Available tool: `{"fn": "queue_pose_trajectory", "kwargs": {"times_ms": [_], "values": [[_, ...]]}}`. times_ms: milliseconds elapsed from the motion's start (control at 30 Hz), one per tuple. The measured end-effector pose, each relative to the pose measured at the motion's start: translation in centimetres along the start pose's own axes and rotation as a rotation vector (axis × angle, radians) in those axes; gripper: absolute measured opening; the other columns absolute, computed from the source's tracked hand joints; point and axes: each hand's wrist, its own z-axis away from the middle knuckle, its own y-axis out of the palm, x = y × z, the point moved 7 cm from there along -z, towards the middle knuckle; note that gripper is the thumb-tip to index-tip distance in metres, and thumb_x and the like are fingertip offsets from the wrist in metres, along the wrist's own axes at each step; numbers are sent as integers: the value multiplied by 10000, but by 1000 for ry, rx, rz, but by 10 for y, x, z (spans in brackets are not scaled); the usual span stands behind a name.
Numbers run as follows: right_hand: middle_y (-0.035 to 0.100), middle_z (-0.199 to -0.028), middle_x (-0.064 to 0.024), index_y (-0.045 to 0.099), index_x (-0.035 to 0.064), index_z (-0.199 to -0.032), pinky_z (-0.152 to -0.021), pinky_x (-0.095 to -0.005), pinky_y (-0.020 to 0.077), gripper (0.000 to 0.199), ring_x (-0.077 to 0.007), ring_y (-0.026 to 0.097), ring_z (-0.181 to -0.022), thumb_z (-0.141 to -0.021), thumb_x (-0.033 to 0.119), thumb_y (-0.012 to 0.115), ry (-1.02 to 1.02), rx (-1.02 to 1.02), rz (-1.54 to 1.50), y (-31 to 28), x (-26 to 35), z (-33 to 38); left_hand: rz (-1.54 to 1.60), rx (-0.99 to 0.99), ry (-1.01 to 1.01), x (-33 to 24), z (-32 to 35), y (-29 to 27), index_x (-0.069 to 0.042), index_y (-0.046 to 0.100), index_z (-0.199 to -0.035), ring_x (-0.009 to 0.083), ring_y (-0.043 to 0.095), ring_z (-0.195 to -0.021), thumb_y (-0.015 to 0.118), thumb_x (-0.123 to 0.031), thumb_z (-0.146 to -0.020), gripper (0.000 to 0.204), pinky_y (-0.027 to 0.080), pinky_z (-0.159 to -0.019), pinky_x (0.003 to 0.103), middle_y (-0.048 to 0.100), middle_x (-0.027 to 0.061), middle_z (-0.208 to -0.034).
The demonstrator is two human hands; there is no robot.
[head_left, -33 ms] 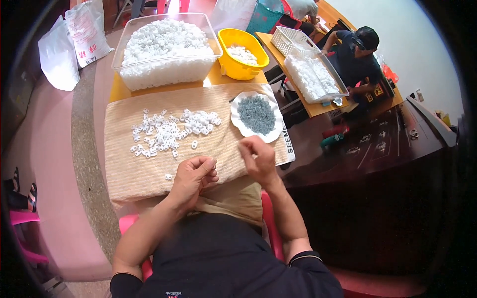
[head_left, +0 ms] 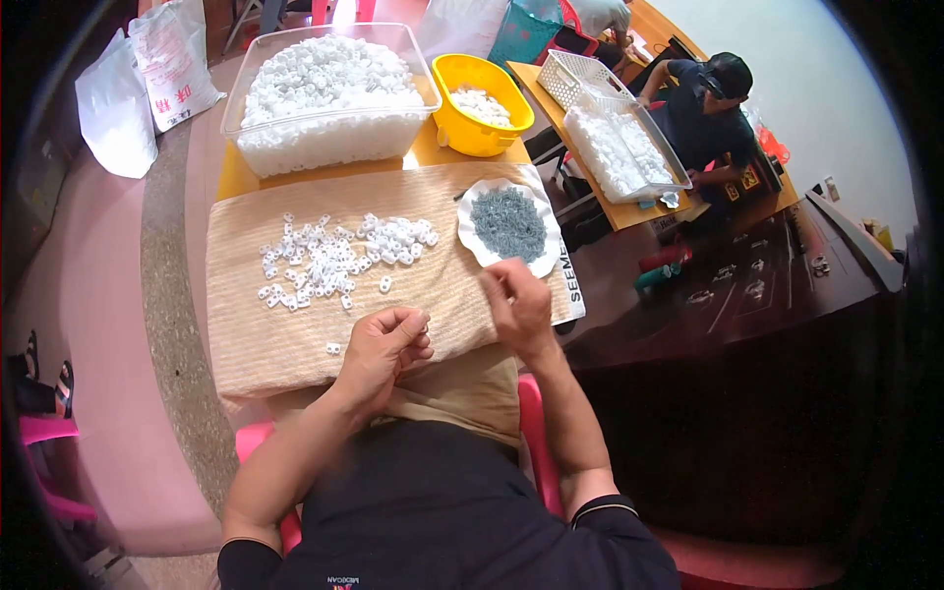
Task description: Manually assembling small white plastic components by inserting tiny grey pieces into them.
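Note:
My left hand point(head_left: 386, 346) rests on the beige cloth point(head_left: 256, 334) with its fingers curled around a small white plastic piece at the fingertips. My right hand point(head_left: 518, 303) hovers just right of it, fingertips pinched together; anything between them is too small to see. Right above the right hand sits a white scalloped dish point(head_left: 470, 246) filled with tiny grey parts point(head_left: 507, 224). A loose scatter of small white pieces point(head_left: 334, 256) lies on the cloth ahead of my left hand, and one stray piece point(head_left: 333, 347) lies close to it.
At the back stand a clear tub heaped with white pieces point(head_left: 329, 93) and a yellow bowl point(head_left: 482, 103). Another person point(head_left: 708, 98) sits at the right by a clear tray point(head_left: 624, 147) and a white basket point(head_left: 590, 74). White bags point(head_left: 147, 79) stand on the floor at the left.

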Motion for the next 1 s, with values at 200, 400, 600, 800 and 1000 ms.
{"fn": "queue_pose_trajectory", "kwargs": {"times_ms": [200, 400, 600, 800, 1000], "values": [[633, -813, -140, 637, 20, -879, -556, -345, 477, 59, -252, 621, -638, -838, 52, 665, 7, -79, 384, -15, -44, -20, -3, -23, -15, 2, -1, -2, -44, 618, -935, 101, 585, -704, 623, -213, -936, 169, 534, -691, 253, 593, 12, -788], [635, -901, -68, 664, -9, -1011, -518, -190, 411, 224, -57, 527, -622, -799, 19, 730, 115, 333, -407, 34, 4, 9, 39, -11, 19, 5, -2, -3, -30, 622, -952, 95, 585, -712, 613, -212, -943, 183, 534, -696, 251, 600, 12, -801], [634, -947, -94, 670, -8, -1021, -559, -200, 457, 215, -94, 587, -709, -809, -17, 706, 111, 354, -542, 60, 5, 25, 132, 25, 14, 3, -4, 0, -26, 628, -979, 100, 605, -740, 581, -197, -960, 178, 553, -720, 266, 621, 20, -828], [608, -916, -99, 649, -48, -977, -561, -206, 487, 126, -99, 596, -682, -853, -66, 642, 86, 311, -550, 64, 6, 28, 175, 29, 17, 4, -3, -2, -20, 628, -969, 94, 615, -751, 581, -188, -960, 175, 565, -728, 264, 625, 19, -828], [587, -894, -85, 617, -40, -956, -588, -212, 480, 86, -96, 583, -675, -880, -73, 595, 93, 299, -459, 63, 4, 29, 210, 27, 29, 5, -5, -1, -9, 621, -1000, 114, 628, -762, 581, -150, -954, 154, 559, -729, 266, 631, 32, -843]]}}
